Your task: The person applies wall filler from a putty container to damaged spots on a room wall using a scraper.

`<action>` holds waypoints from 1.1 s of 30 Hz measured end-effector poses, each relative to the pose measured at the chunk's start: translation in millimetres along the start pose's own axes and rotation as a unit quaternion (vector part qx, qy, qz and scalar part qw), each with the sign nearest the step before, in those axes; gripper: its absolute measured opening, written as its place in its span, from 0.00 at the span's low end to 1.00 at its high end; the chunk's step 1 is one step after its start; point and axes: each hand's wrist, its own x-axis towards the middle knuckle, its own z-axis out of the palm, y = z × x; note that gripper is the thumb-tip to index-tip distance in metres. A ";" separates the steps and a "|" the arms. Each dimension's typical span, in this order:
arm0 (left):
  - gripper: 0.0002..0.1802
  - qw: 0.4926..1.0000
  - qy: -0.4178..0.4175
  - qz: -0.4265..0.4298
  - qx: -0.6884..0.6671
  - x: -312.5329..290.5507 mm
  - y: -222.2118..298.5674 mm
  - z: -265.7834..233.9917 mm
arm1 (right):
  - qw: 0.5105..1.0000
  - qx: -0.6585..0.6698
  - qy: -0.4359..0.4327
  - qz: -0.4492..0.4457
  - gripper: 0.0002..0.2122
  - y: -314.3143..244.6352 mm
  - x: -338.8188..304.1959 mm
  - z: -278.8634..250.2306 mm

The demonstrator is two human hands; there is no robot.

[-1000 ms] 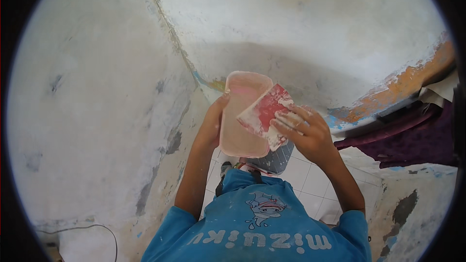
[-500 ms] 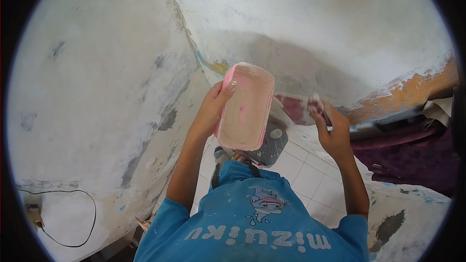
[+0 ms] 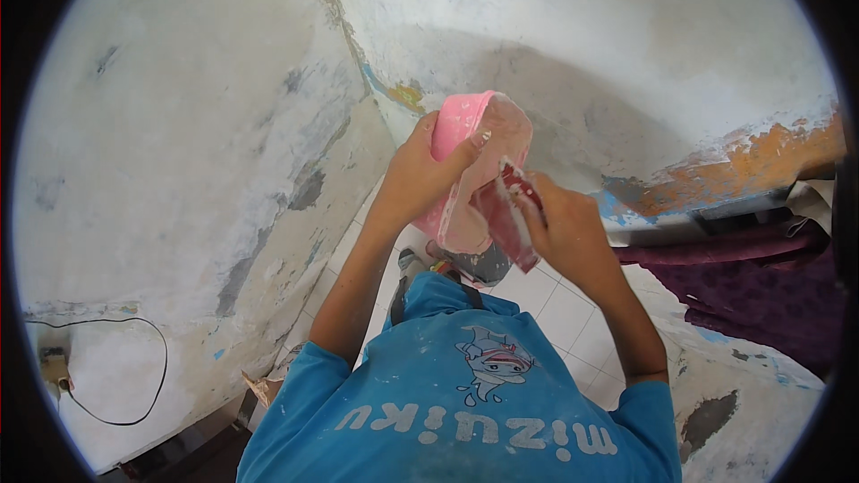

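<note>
My left hand (image 3: 420, 174) is closed round the side of a pink plastic tub (image 3: 461, 116), thumb over its rim. The tub is tilted, its opening turned to the right, and pale putty smears its inside and rim. A dark red putty spreader (image 3: 508, 225), streaked with white, is in my closed right hand (image 3: 570, 225). Its blade is at the open side of the tub, overlapping the rim; whether it touches the tub I cannot tell. How much putty is in the tub is partly hidden by the tilt and the spreader.
Patchy plastered walls meet in a corner (image 3: 367, 67) ahead. Below the tub, a dark grey speckled surface (image 3: 488, 268) stands over white floor tiles (image 3: 559, 317). Purple cloth (image 3: 761, 295) hangs at right. A black cable (image 3: 165, 367) loops from a wall socket (image 3: 54, 371) at left.
The tub has tipped from facing me to facing right, showing its pink outer side. My right hand has brought the spreader left to the tub's opening.
</note>
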 end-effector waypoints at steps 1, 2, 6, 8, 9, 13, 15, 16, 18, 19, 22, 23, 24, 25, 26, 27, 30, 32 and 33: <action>0.47 1.000 -0.001 -0.002 0.001 0.2 -2.2 0.9 | 1.000 0.014 -0.015 0.019 0.10 -1.6 -2.8 4.7; 0.45 1.000 0.003 0.003 -0.001 0.4 -6.7 1.4 | 1.000 0.016 -0.016 0.019 0.10 -2.5 -2.8 5.2; 0.37 0.988 0.000 0.020 -0.156 2.0 -33.3 6.8 | 0.982 0.160 -0.020 0.099 0.11 -0.1 -1.4 5.0; 0.35 0.972 -0.007 0.016 -0.233 -1.2 -40.8 10.5 | 0.961 0.252 0.011 0.111 0.11 -0.9 -1.3 3.6; 0.32 0.951 -0.012 0.012 -0.310 -4.1 -43.5 12.9 | 0.956 0.263 0.055 0.116 0.12 -5.2 -0.9 0.9; 0.32 0.927 0.018 0.006 -0.375 -21.9 -55.4 32.4 | 0.967 0.173 0.163 0.092 0.15 -22.7 0.5 9.0; 0.32 0.913 -0.002 0.016 -0.407 -30.0 -54.4 41.7 | 0.985 0.078 0.141 0.066 0.16 -23.8 -1.0 22.2; 0.32 0.914 -0.003 0.017 -0.406 -31.8 -53.0 49.0 | 0.992 -0.017 0.116 0.038 0.17 -24.7 -2.0 28.3; 0.32 0.903 0.082 0.043 -0.420 -36.0 -51.7 58.9 | 0.994 -0.036 0.093 0.034 0.20 -31.8 -3.5 33.7; 0.32 0.903 0.084 0.043 -0.420 -37.4 -59.3 57.7 | 0.997 -0.008 0.080 0.021 0.19 -34.7 -3.6 33.9; 0.32 0.892 0.058 0.023 -0.448 -37.9 -85.7 53.9 | 0.998 0.036 0.057 0.012 0.18 -34.7 -2.3 40.3; 0.31 0.876 0.043 0.011 -0.480 -38.2 -86.3 54.4 | 0.997 0.052 0.048 0.017 0.18 -32.7 -2.6 42.7; 0.31 0.860 0.027 0.000 -0.510 -38.7 -87.0 55.2 | 0.997 0.050 0.047 0.018 0.18 -32.9 -2.7 45.3; 0.31 0.859 0.027 -0.001 -0.512 -40.3 -87.2 56.8 | 0.996 0.073 0.050 0.017 0.17 -34.4 -2.4 48.4; 0.31 0.850 0.024 0.000 -0.527 -42.3 -85.6 56.4 | 0.994 0.096 0.052 0.013 0.17 -36.3 -0.5 51.2; 0.31 0.841 0.020 0.002 -0.541 -43.6 -83.6 56.0 | 0.994 0.096 0.050 0.013 0.17 -37.0 0.8 49.3; 0.31 0.834 0.033 -0.005 -0.551 -45.3 -75.2 53.2 | 0.995 0.080 0.065 0.004 0.17 -46.0 4.5 31.3; 0.31 0.834 0.028 0.005 -0.551 -44.5 -78.9 52.7 | 0.990 0.111 0.080 0.019 0.13 -54.7 6.4 18.6; 0.31 0.835 0.021 0.017 -0.549 -43.6 -80.6 53.6 | 0.991 0.109 0.079 0.020 0.13 -52.4 6.6 26.3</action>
